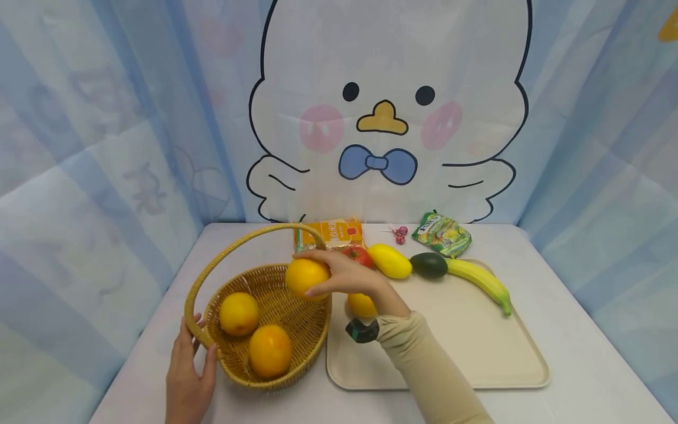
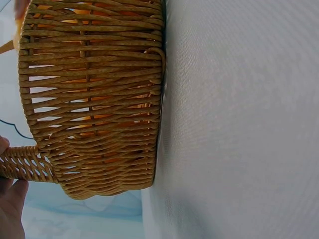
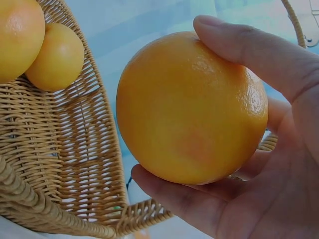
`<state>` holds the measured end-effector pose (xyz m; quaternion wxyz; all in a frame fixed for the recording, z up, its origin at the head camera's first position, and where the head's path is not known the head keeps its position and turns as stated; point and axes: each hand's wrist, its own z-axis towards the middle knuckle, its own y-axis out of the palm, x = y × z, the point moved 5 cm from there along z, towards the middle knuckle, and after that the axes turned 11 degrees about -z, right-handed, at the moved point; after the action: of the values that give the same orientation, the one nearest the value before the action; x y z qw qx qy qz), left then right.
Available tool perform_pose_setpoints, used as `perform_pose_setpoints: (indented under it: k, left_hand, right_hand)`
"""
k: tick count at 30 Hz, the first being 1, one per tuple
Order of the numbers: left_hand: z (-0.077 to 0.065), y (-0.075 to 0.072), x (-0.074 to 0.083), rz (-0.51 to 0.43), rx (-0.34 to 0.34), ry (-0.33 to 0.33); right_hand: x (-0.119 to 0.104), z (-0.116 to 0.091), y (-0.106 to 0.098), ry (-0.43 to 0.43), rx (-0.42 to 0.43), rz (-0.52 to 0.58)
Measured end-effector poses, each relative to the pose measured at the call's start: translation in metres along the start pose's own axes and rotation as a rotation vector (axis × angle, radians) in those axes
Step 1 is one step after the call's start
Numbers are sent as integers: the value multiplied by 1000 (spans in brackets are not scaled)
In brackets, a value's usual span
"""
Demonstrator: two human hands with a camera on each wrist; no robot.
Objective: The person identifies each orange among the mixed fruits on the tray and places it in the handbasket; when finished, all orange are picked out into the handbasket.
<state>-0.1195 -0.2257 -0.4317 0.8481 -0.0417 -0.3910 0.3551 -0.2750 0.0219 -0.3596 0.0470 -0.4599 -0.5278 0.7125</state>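
Note:
My right hand [image 1: 346, 274] grips an orange [image 3: 192, 109] above the right side of a wicker basket [image 1: 267, 386], with the thumb and fingers wrapped around the fruit. Two more oranges [image 1: 239, 314] lie inside the basket. At the basket's left side, my left hand [image 1: 189, 368] holds the foot of its tall arched handle [image 2: 27, 163], thumb on one side and fingers on the other. Partly hidden under the right forearm, another orange-yellow fruit [image 1: 362, 305] sits on a beige tray [image 1: 466, 353].
Along the tray's back edge lie a red tomato-like fruit [image 1: 358, 255], a yellow mango-like fruit [image 1: 390, 261], a dark green avocado-like fruit [image 1: 429, 265] and a banana [image 1: 479, 280]. Behind them are an orange packet [image 1: 331, 233], lollipops [image 1: 400, 234] and a green packet [image 1: 442, 234]. Curtains enclose the table.

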Motion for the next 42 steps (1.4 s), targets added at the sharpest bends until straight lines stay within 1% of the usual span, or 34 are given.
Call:
perform_pose_setpoints:
  k: [4, 13, 17, 22, 27, 34, 42]
  left_hand:
    - [0, -1, 1, -5, 3, 7]
    - [-1, -1, -2, -16, 3, 26]
    - [-1, 0, -3, -10, -6, 7]
    - [0, 0, -1, 0, -6, -8]
    - [1, 0, 2, -1, -1, -13]
    - [1, 0, 1, 0, -4, -16]
    - [1, -1, -1, -2, -8, -18]
  right_hand:
    - [-1, 7, 4, -19, -6, -15]
    - [-1, 21, 12, 5, -31, 7]
    - [0, 27, 14, 3, -36, 9]
    - [2, 32, 17, 10, -41, 23]
    - [4, 37, 20, 20, -33, 11]
    - [4, 45, 25, 3, -38, 10]
    - [4, 53, 30, 23, -50, 6]
